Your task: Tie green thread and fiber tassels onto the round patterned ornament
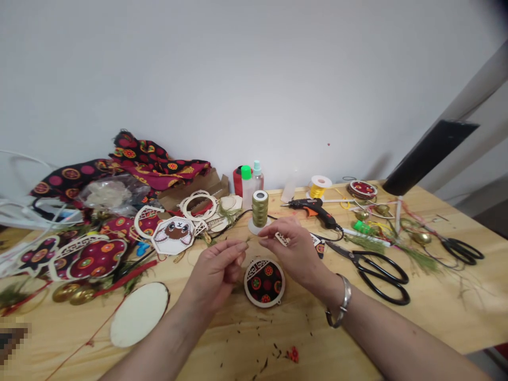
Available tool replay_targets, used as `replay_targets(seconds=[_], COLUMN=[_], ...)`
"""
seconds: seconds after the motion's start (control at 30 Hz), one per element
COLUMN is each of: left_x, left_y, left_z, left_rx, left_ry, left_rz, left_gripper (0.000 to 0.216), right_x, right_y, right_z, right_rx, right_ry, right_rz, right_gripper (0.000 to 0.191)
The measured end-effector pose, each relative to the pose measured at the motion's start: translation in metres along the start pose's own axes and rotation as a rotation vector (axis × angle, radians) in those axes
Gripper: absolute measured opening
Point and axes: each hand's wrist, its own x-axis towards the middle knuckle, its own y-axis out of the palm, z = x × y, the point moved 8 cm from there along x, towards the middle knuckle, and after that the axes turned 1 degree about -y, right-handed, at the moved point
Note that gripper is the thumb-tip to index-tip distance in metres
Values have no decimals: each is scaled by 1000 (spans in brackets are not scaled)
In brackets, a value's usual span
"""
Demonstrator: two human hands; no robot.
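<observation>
My left hand [217,269] is pinching what looks like green thread [248,239]; my right hand [291,247] is curling narrowly, on what I cannot tell. The round fabric-faced pendant [265,286] is lying between them, apparently leaving both free; the olive thread spool [260,210] is standing beyond, seemingly for easy reach.

Craft workspace, home or studio unclear: wooden desk [341,338] with back edge along plain pale wall [254,79]. Hot glue gun [314,207], olive thread cone [260,209], yellow cord spool [318,186] toward back edge; two pairs of black-handled scissors [355,257] toward right edge; patterned fabric [162,161] heaped along back edge's left end, cloth-covered ornaments [99,256] before it; scraps [293,354] litter bare wood.
</observation>
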Motion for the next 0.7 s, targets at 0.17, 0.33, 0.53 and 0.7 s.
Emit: replay_targets(seconds=[0.17, 0.33, 0.53, 0.7], left_x=[-1, -2, -4, -5], left_y=[4, 4, 3, 3], left_z=[3, 7, 9, 7], left_rx=[-74, -38, 91, 147], left_ry=[-71, -85, -43, -28], left_rz=[36, 59, 51, 29], left_gripper=[21, 14, 13, 14], right_x=[-5, -7, -8, -7], right_y=[5, 3, 2, 6], right_z=[17, 26, 30, 30], right_rx=[58, 68, 63, 82], right_ry=[-156, -227, -241, -222], right_rz=[28, 21, 38, 100], right_gripper=[10, 10, 13, 12])
